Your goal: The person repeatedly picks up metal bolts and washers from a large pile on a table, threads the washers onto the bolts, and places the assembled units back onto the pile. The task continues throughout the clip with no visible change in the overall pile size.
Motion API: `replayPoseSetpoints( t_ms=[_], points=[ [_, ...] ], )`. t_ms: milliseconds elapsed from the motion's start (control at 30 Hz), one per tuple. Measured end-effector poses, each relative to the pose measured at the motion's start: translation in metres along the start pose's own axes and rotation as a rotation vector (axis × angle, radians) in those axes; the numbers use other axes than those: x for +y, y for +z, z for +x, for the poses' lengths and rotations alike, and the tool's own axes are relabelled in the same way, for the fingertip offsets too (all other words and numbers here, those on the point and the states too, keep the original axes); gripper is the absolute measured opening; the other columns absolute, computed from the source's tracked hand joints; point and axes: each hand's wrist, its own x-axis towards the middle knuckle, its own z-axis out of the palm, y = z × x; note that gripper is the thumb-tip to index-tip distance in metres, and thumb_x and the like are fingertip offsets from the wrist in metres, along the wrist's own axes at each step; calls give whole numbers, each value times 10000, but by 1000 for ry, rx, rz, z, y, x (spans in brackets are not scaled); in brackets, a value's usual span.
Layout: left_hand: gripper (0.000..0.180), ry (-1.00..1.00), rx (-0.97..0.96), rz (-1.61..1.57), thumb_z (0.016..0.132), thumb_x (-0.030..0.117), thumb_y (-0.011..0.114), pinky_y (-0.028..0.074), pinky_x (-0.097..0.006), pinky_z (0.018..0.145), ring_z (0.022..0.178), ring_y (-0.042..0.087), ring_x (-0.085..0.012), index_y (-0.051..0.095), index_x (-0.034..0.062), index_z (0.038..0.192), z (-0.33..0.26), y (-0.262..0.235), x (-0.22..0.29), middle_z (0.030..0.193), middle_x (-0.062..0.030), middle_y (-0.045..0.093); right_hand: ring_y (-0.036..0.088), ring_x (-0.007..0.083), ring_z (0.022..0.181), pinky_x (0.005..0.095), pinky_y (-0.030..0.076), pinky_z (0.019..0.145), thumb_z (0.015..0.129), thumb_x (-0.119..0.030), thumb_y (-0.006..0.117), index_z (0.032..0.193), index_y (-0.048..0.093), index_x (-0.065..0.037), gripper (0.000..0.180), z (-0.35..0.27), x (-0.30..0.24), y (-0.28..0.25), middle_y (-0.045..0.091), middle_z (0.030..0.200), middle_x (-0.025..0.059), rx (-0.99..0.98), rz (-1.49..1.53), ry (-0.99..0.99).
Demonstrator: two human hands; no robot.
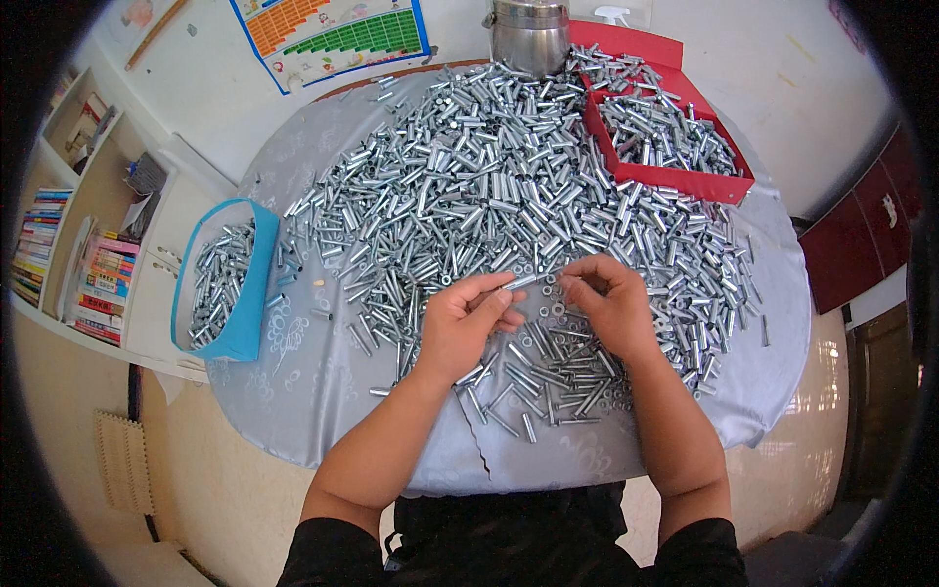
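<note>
Head view: left hand (468,323) fingers closed on a short metal sleeve (521,282), held approx. level, just above the worktop (323,382), near centre; right hand (608,298) fingers pinched together close to the sleeve's right end; whether they hold a small part, cannot tell. Pile of metal sleeves (469,186) covers the worktop centre to far edge; small washers (553,311) lie below the hands. Blue bin (245,293) w/ sleeves at left edge; red tray (685,178) w/ sleeves far right; steel pot (529,34) at far edge; bookshelf (88,245) far left.
</note>
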Motion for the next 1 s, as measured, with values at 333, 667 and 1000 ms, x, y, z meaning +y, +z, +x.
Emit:
replayPoseSetpoints(
  t_ms=[333, 667, 1000],
  points=[
    [262, 4, -64, 39, 937, 63, 572, 578, -289, 693, 782, 685, -176, 607, -31, 1178, 0, 0, -1, 1026, -159, 692, 646, 127, 760, 249, 522, 698, 841, 22, 667, 962, 656, 36, 123, -1, -2, 3, 677, 858, 68, -104, 231, 45],
    [260, -13, -120, 36, 946, 62, 553, 587, -295, 689, 782, 687, -185, 599, -38, 1182, -2, 2, 4, 1005, -156, 688, 640, 119, 782, 251, 512, 697, 834, -32, 704, 1011, 685, 17, 185, -3, -8, -3, 688, 894, 59, -185, 187, 70],
    [255, 20, -52, -5, 940, 60, 560, 586, -295, 678, 769, 692, -190, 602, -40, 1171, 0, 0, 1, 1003, -165, 696, 618, 274, 809, 362, 497, 735, 742, -87, 719, 940, 728, -89, 199, 1, -9, -28, 640, 890, 101, -363, -578, -415]
  ],
)
